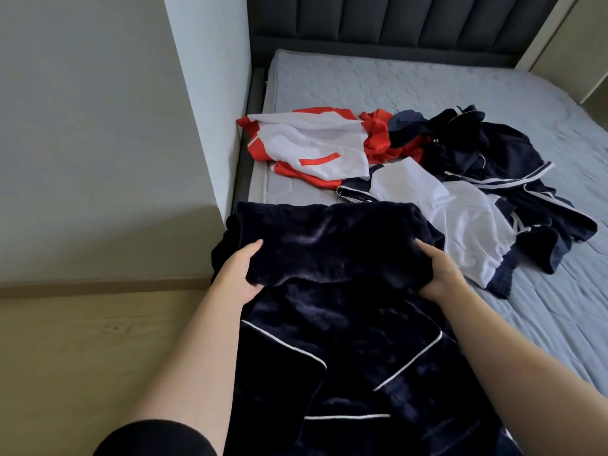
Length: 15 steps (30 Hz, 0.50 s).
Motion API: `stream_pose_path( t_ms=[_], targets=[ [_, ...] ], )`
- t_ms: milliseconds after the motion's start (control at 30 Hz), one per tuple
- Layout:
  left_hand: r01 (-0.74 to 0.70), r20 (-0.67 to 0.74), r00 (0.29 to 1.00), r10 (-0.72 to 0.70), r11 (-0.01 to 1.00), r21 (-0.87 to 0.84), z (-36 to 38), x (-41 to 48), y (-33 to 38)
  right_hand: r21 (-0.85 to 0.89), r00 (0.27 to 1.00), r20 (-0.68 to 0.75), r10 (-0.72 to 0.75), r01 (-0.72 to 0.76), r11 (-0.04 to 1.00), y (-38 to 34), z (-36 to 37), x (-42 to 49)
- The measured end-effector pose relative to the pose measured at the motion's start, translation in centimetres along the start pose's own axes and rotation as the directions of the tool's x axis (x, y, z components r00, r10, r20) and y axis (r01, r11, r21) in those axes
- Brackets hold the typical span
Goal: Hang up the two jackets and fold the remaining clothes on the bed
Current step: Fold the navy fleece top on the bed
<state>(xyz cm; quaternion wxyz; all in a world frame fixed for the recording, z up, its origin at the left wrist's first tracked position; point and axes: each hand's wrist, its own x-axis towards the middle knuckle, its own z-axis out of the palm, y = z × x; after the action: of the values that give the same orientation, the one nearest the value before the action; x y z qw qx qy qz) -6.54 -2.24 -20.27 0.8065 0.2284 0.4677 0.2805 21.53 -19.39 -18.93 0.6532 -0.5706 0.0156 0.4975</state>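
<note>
A dark navy fleece garment (345, 350) with white piping lies at the near edge of the bed (427, 87). Its far part is doubled back into a thick fold (329, 238). My left hand (241, 274) grips the fold's left end, and my right hand (439, 274) grips its right end. Beyond lie a red-and-white jacket (312, 146), a white-and-navy jacket (460, 222), a crumpled red garment (378, 139) and a heap of dark navy clothes with white stripes (493, 153).
The grey mattress stretches bare to the right and towards the dark padded headboard (411, 21). A white wall corner (210, 93) stands close at the left of the bed. Light wooden floor (82, 357) lies at the lower left.
</note>
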Motion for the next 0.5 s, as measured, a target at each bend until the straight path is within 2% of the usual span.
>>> stream_pose_path(
  t_ms=[67, 100, 200, 267, 333, 400, 500],
  targets=[
    [0.012, 0.091, 0.996, 0.003, 0.987, -0.16, -0.7, -0.1, -0.9, 0.008, 1.0, -0.002, -0.007, 0.007, 1.0, -0.2, -0.1, -0.2],
    [0.011, 0.084, 0.996, 0.007, 0.977, -0.213, -1.2, -0.1, -1.3, 0.01, 1.0, -0.025, -0.009, 0.009, 1.0, -0.2, -0.2, -0.2],
    [0.018, 0.1, 0.995, 0.011, 0.959, -0.283, -2.3, 0.2, -1.3, 0.008, 0.997, -0.073, -0.005, 0.005, 1.0, 0.3, -1.2, -0.1],
    [0.04, 0.164, 0.986, 0.002, 0.967, -0.25, -2.1, 0.6, -0.4, 0.07, 0.999, -0.035, 0.009, -0.007, 0.998, 0.5, -1.7, 0.0],
    [0.043, 0.226, 0.974, -0.01, 0.989, -0.142, -1.5, 0.9, 0.8, 0.138, 1.0, 0.002, 0.016, -0.016, 0.99, 0.4, -1.9, 0.1],
    [0.048, 0.229, 0.973, -0.028, 0.995, -0.082, -1.0, 1.2, 1.2, 0.155, 1.0, 0.013, 0.021, -0.023, 0.988, 0.2, -1.6, 0.1],
    [0.071, 0.166, 0.985, -0.037, 0.976, -0.205, -0.8, 1.4, 0.5, 0.127, 0.999, 0.033, 0.021, -0.025, 0.992, 0.2, -1.0, 0.1]
  ],
)
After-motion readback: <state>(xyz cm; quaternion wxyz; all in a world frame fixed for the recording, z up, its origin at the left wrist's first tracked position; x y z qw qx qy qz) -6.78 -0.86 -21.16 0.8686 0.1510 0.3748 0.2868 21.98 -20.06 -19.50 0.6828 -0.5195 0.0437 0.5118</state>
